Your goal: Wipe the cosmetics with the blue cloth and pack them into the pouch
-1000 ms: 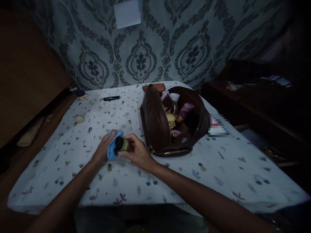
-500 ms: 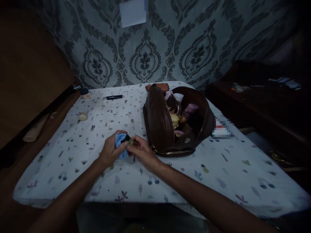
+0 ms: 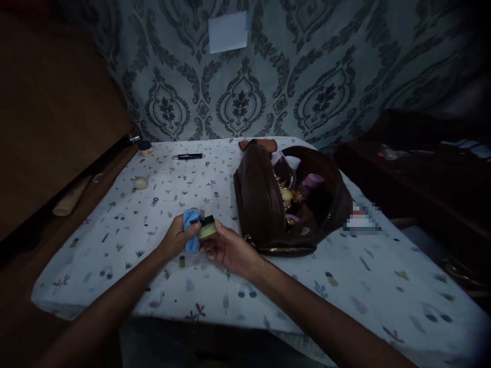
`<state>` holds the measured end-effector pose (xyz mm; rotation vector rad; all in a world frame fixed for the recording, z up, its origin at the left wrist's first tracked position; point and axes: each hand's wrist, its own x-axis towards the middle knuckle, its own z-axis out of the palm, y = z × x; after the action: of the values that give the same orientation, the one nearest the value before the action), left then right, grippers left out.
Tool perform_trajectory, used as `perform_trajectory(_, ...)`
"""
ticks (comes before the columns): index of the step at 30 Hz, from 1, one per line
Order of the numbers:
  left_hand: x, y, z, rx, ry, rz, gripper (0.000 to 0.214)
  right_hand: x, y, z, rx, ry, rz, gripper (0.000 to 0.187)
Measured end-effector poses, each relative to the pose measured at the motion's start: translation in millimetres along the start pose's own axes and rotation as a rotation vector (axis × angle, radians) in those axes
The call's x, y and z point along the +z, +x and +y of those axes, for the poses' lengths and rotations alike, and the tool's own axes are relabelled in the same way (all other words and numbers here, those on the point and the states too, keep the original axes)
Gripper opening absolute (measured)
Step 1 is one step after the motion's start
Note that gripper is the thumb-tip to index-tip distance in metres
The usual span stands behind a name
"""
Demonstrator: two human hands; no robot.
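A small green jar [image 3: 207, 231] with a black lid is between my two hands above the table's near half. My left hand [image 3: 177, 236] is closed on a light blue cloth [image 3: 191, 239], its thumb pressing near the jar's lid. From the right, my right hand [image 3: 233, 250] grips the jar between thumb and fingers. Just beyond that hand sits a dark brown leather bag [image 3: 257, 199], unzipped and gaping. Inside it a pink-purple tube [image 3: 311, 182], a white cap [image 3: 293, 162] and several other small containers show; its lower inside is too dark to make out.
A dark-lidded jar [image 3: 146, 148], a small cream-coloured pot [image 3: 141, 183] and a black pen [image 3: 190, 156] lie at the back left of the patterned tablecloth [image 3: 115, 255]. Behind the bag is a brown case [image 3: 264, 145]. A wooden panel [image 3: 57, 117] borders the left side.
The jar has turned so its green side and black lid show more plainly. My right hand's fingers have opened out around it. The whole view has shifted slightly.
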<state>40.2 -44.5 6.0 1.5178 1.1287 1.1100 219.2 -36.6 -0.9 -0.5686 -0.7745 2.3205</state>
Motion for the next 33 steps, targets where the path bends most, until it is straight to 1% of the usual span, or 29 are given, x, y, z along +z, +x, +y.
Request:
perform_trajectory(4, -0.3, 1.9, 2.9, 0.036, 0.071, 0.006, 0.057, -3.2, 1.3, 1.6, -0.111, -0.005, 0.112, 0.042)
perform_trajectory(7, 1.7, 2.4, 4.9, 0.033, 0.061, -0.014, 0.058, -5.6, 0.5, -0.3, -0.171, -0.046, 0.152, 0.046)
perform_trajectory(10, 4.5, 1.5, 7.6, -0.011, 0.012, -0.024, 0.06, -6.1, -2.1, -3.0, -0.189, -0.121, 0.142, 0.055)
perform_trajectory(14, 7.2, -1.3, 11.9, -0.105, -0.082, -0.066, 0.062, -3.9, -5.8, -5.4, -0.166, -0.185, 0.083, 0.063)
perform_trajectory(17, 6.9, -2.9, 13.7, -0.128, -0.086, -0.067, 0.061, -1.2, -8.3, -7.3, -0.147, -0.207, 0.056, 0.065)
perform_trajectory(21, 5.3, -2.7, 15.5, -0.152, -0.051, 0.004, 0.063, 1.2, -10.2, -9.5, -0.123, -0.226, 0.012, 0.065)
perform_trajectory(25, 5.9, -1.3, 17.1, -0.156, -0.025, 0.059, 0.062, 0.7, -9.4, -9.0, -0.096, -0.198, -0.018, 0.068)
perform_trajectory(27, 6.9, -0.4, 15.7, -0.146, -0.022, 0.113, 0.06, -0.2, -8.1, -8.1, -0.085, -0.175, -0.016, 0.069)
perform_trajectory(31, 7.9, 1.1, 8.3, -0.045, -0.009, 0.283, 0.055, -1.8, -4.2, -4.9, -0.096, -0.114, 0.029, 0.062)
perform_trajectory(33, 7.4, 0.8, 4.2, 0.023, 0.013, 0.317, 0.053, -2.2, -1.7, -2.4, -0.127, -0.096, 0.067, 0.058)
